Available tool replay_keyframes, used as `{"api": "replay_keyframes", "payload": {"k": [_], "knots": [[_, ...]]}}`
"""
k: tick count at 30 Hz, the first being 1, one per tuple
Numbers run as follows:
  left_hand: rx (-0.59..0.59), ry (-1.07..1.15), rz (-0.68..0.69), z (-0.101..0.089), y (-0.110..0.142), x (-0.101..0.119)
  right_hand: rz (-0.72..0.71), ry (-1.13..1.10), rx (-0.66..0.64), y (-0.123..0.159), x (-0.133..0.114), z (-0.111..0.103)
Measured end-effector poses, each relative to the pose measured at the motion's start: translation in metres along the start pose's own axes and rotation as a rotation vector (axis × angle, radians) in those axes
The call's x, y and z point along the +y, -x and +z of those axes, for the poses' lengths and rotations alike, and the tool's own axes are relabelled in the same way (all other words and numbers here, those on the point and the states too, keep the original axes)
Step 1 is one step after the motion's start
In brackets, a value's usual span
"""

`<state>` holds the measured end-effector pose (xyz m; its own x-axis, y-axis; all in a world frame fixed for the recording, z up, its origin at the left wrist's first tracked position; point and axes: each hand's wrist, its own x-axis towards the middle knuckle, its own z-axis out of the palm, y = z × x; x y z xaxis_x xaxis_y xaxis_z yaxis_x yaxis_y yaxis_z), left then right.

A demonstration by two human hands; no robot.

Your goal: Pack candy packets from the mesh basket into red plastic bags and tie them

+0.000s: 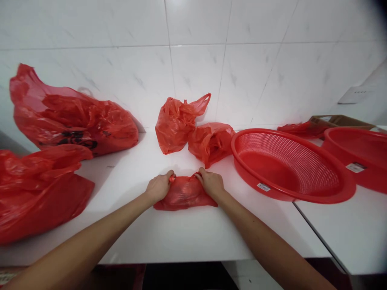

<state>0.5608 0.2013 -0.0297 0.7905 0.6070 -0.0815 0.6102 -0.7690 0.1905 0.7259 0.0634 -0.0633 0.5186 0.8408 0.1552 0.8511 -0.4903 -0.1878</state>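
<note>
A small red plastic bag [187,195] lies on the white table in front of me, with something pale and shiny showing dimly through its film. My left hand [159,187] is closed on the bag's upper left end, the plastic bunched at the fingertips. On the upper right end, my right hand [211,183] pinches the bag too. Just behind it sit two more red bags: a crumpled one with a raised handle loop [175,127] and a lower one with its mouth gathered [213,143]. What they contain is hidden.
A red plastic colander [266,193] stands close to my right hand, with a second red basin [371,161] and a cardboard box [341,121] beyond. Large red bags [75,125] fill the left side. A tiled wall [196,68] rises behind; a table seam runs at right.
</note>
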Motion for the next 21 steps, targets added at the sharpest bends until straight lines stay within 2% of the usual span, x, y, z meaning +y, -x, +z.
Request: {"api": "replay_keyframes", "payload": {"k": [7, 13, 17, 21], "knots": [[-0.066, -0.098, -0.041, 0.004, -0.012, -0.010, 0.053, 0.033, 0.019, -0.003, 0.001, 0.004], [-0.108, -0.056, -0.128, 0.002, -0.009, -0.018, 0.143, 0.040, 0.046, -0.001, -0.001, 0.009], [-0.129, 0.030, -0.237, -0.007, 0.001, -0.038, 0.207, 0.003, 0.067, -0.001, 0.006, 0.007], [-0.130, 0.134, -0.278, -0.012, 0.014, -0.060, 0.208, -0.059, 0.088, 0.000, 0.012, 0.007]]}}
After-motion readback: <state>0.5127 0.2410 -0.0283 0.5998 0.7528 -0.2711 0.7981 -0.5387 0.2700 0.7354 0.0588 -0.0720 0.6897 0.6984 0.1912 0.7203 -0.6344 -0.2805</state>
